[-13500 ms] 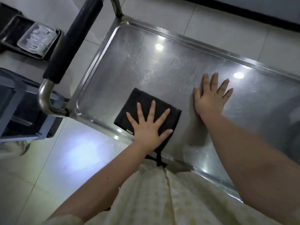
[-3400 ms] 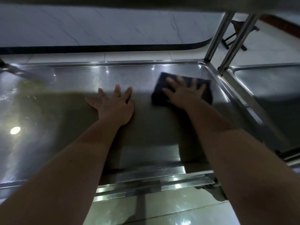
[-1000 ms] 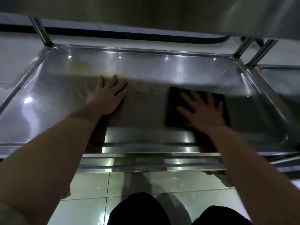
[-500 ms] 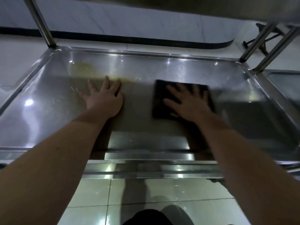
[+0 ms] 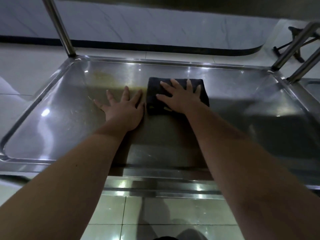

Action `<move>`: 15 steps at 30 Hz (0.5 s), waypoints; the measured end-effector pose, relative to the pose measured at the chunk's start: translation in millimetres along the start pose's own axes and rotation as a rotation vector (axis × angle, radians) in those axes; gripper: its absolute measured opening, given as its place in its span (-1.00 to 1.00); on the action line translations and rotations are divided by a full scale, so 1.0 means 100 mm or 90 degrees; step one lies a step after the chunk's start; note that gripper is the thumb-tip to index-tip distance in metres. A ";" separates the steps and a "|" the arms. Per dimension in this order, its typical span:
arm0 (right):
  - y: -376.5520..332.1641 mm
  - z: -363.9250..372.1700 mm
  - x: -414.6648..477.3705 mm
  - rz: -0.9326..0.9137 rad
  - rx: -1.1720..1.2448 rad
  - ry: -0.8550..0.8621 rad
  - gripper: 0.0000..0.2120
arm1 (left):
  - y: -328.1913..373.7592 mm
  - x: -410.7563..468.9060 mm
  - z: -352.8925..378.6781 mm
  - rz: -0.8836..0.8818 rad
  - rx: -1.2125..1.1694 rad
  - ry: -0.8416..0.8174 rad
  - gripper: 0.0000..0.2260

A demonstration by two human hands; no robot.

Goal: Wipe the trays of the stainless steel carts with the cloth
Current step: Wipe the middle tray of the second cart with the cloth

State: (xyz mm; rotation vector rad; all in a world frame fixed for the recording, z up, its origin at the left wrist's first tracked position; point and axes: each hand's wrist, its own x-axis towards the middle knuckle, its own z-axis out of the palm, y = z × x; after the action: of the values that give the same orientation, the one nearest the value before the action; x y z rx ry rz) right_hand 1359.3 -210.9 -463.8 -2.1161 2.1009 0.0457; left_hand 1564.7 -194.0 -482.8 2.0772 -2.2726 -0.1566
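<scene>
A folded black cloth (image 5: 155, 90) lies on the lower stainless steel tray (image 5: 57, 118) of a cart, near the tray's middle toward the back. My right hand (image 5: 180, 97) presses flat on the cloth with fingers spread. My left hand (image 5: 123, 108) rests flat on the bare steel just left of the cloth, fingers spread, its edge almost touching the cloth. A yellowish smear (image 5: 103, 77) marks the tray behind my left hand.
An upper shelf (image 5: 173, 4) overhangs the tray. Upright steel posts stand at the back left (image 5: 60, 28) and back right (image 5: 292, 47). A second cart's tray (image 5: 311, 87) adjoins on the right. Tiled floor (image 5: 155, 213) lies below the front rim.
My right hand has slid the cloth leftward and a little toward the back, up beside my left hand. The left hand has stayed flat in about the same place.
</scene>
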 end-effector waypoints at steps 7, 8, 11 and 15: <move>1.76 -0.13 -0.40 0.359 0.047 0.030 -0.30 | 0.04 0.02 0.05 0.002 0.010 0.015 -0.46; 1.74 -0.15 -0.37 0.399 0.071 0.023 -0.30 | 0.05 0.02 0.05 0.000 0.013 0.017 -0.45; 1.18 -0.17 -0.09 0.390 0.105 0.020 -0.32 | 0.06 0.02 0.04 0.002 0.006 0.007 -0.46; -0.09 -0.01 0.15 0.091 0.024 0.045 -0.38 | 0.04 -0.01 -0.01 -0.004 0.003 0.001 -0.50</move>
State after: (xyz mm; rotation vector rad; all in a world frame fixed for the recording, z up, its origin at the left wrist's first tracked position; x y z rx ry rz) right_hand 1368.2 -226.2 -464.3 -1.9705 2.2711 -0.0527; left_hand 1561.5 -192.5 -481.2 2.0868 -2.2676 -0.1486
